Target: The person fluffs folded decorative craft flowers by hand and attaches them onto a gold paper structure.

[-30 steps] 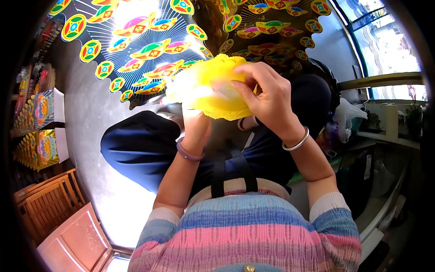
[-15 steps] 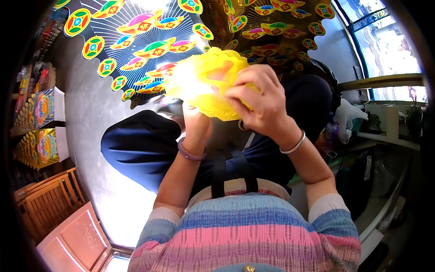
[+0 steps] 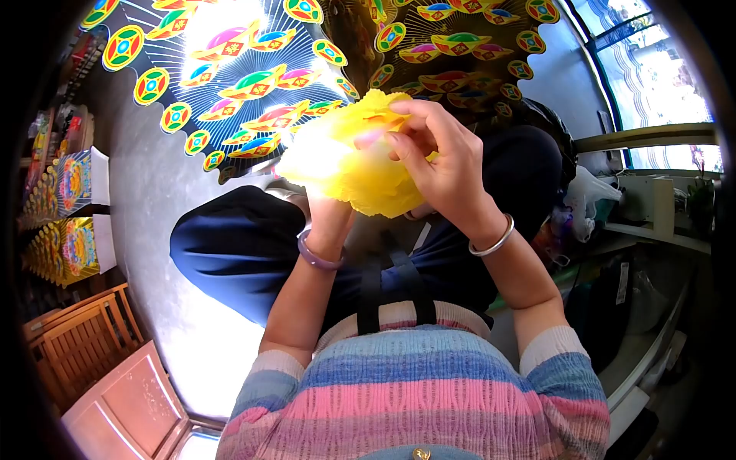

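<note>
A yellow ruffled paper piece (image 3: 376, 180), partly washed out by glare, is held up in front of my knees. My left hand (image 3: 328, 211) grips it from below, with most of its fingers hidden behind the paper. At the paper's upper right edge, my right hand (image 3: 441, 149) pinches a fold between thumb and fingers. Just beyond the paper stands a large shiny printed sheet (image 3: 261, 84) with colourful ingots and round coin shapes.
Stacked printed boxes (image 3: 77, 249) stand at the left, above a wooden slatted chair (image 3: 84, 330). A brown panel (image 3: 130, 399) lies lower left. To the right are a white plastic bag (image 3: 586, 199), a ledge (image 3: 652, 136) and a window.
My right hand has lifted from across the paper to its upper right edge, its fingers drawn into a pinch. The paper has tilted and shifted slightly down.
</note>
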The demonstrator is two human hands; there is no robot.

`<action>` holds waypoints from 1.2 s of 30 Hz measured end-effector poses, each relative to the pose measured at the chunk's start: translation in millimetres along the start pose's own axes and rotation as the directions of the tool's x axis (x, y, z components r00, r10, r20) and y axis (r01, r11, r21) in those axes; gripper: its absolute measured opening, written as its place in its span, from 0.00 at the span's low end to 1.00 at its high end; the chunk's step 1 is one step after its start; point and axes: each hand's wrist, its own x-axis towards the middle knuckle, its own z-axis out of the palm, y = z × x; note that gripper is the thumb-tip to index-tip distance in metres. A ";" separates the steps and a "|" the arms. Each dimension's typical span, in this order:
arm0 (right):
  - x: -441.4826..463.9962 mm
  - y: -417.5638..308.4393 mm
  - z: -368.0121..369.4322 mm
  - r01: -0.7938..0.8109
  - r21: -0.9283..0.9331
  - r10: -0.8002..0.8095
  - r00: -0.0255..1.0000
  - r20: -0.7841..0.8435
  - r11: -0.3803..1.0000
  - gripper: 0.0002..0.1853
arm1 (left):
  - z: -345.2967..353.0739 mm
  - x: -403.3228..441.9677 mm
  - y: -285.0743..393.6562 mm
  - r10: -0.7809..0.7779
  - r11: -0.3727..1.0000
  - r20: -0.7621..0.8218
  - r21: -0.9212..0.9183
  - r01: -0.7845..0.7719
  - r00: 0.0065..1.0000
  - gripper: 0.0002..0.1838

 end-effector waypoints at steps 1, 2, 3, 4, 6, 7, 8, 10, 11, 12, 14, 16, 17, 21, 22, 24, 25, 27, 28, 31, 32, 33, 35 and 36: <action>1.7 1.0 -0.7 0.041 -0.034 -0.041 0.999 -0.006 0.999 0.10 | -0.1 0.7 -0.8 0.006 0.999 -0.010 0.037 -0.006 1.000 0.22; 2.9 1.6 -1.3 0.082 -0.068 -0.083 0.996 -0.011 0.994 0.10 | -0.6 1.3 -1.1 0.014 0.997 -0.019 0.073 -0.012 1.000 0.23; 3.8 2.5 -1.8 0.105 -0.099 -0.107 0.994 -0.016 0.990 0.09 | -2.8 1.5 -2.5 0.029 0.995 -0.031 0.095 -0.026 0.999 0.23; 4.3 3.4 -2.6 0.128 -0.129 -0.132 0.991 -0.020 0.983 0.08 | -6.2 1.4 -5.0 0.044 0.992 -0.042 0.117 -0.039 0.998 0.23; 5.2 4.2 -2.3 0.169 -0.176 -0.178 0.983 -0.036 0.970 0.07 | -7.0 1.0 -5.4 0.064 0.991 -0.063 0.121 -0.056 0.996 0.24; 5.2 4.7 -1.6 0.185 -0.192 -0.198 0.979 -0.048 0.964 0.06 | -5.1 1.0 -4.3 0.067 0.993 -0.074 0.103 -0.059 0.995 0.24; 5.1 5.2 -1.0 0.202 -0.209 -0.218 0.974 -0.060 0.957 0.06 | -4.1 1.0 -3.5 0.070 0.994 -0.084 0.085 -0.063 0.994 0.24; 4.5 5.9 -0.3 0.200 -0.226 -0.218 0.974 -0.059 0.954 0.06 | -4.8 2.1 -2.6 0.087 0.987 -0.061 0.140 -0.078 0.994 0.24; 4.1 6.3 0.1 0.199 -0.234 -0.218 0.974 -0.058 0.952 0.06 | -5.4 2.4 -2.2 0.095 0.982 -0.050 0.168 -0.085 0.994 0.24; 3.5 7.0 0.5 0.206 -0.238 -0.224 0.973 -0.055 0.949 0.07 | -7.3 1.6 -3.0 0.077 0.989 -0.067 0.132 -0.067 0.995 0.24; 2.9 7.9 1.0 0.219 -0.247 -0.238 0.970 -0.048 0.944 0.07 | -11.7 -0.3 -5.6 0.038 0.998 -0.101 0.057 -0.033 0.994 0.25; 1.3 6.7 0.4 0.239 -0.262 -0.258 0.965 -0.040 0.935 0.08 | -9.5 -2.0 -4.5 0.000 1.000 -0.127 0.004 0.000 0.992 0.25; 0.6 6.2 0.0 0.250 -0.270 -0.268 0.963 -0.034 0.930 0.08 | -8.3 -2.6 -3.5 -0.019 1.000 -0.140 -0.022 0.016 0.990 0.25; 1.8 4.0 -2.9 0.404 -0.289 -0.412 0.910 0.033 0.868 0.10 | -5.3 -1.1 -1.4 -0.027 1.000 -0.146 0.001 0.028 0.989 0.24; 2.1 0.1 -2.6 0.420 -0.266 -0.427 0.903 0.032 0.868 0.10 | -5.2 -0.8 -2.6 -0.010 1.000 -0.136 -0.027 0.006 0.991 0.24; -0.7 0.1 -2.7 0.440 -0.233 -0.438 0.897 0.063 0.867 0.12 | -6.0 -1.4 -3.7 0.019 0.999 -0.129 -0.029 -0.023 0.991 0.24; -1.8 1.1 -3.0 0.430 -0.230 -0.425 0.902 0.075 0.873 0.12 | -7.0 -2.1 -3.6 0.029 1.000 -0.130 -0.003 -0.030 0.991 0.24; -2.9 1.9 -3.8 0.410 -0.226 -0.397 0.912 0.101 0.884 0.11 | -7.5 -2.8 -3.0 0.051 0.998 -0.117 0.041 -0.047 0.992 0.24; -3.1 1.2 -3.9 0.355 -0.216 -0.346 0.935 0.080 0.909 0.10 | -7.3 -2.9 -2.3 0.063 0.997 -0.103 0.060 -0.057 0.993 0.24; -3.5 -0.9 -1.6 0.125 -0.124 -0.124 0.992 0.014 0.984 0.09 | -17.1 -3.8 -7.3 0.091 0.985 -0.056 0.150 -0.082 0.994 0.24; -4.1 -0.7 1.0 0.005 -0.049 -0.005 1.000 -0.004 0.999 0.09 | -21.1 -4.4 -9.9 0.099 0.978 -0.040 0.186 -0.090 0.994 0.24; -5.3 0.3 2.6 -0.114 0.028 0.115 0.993 -0.014 0.993 0.09 | -18.4 -3.9 -7.9 0.104 0.980 -0.065 0.177 -0.091 0.992 0.24; -4.7 7.3 2.3 -0.097 -0.059 0.096 0.995 -0.023 0.994 0.09 | -11.3 -2.4 -3.3 0.113 0.983 -0.116 0.159 -0.093 0.987 0.25; -3.9 7.3 0.7 -0.097 -0.106 0.097 0.995 -0.014 0.990 0.10 | -11.6 -3.5 -3.0 0.094 0.986 -0.095 0.145 -0.080 0.991 0.25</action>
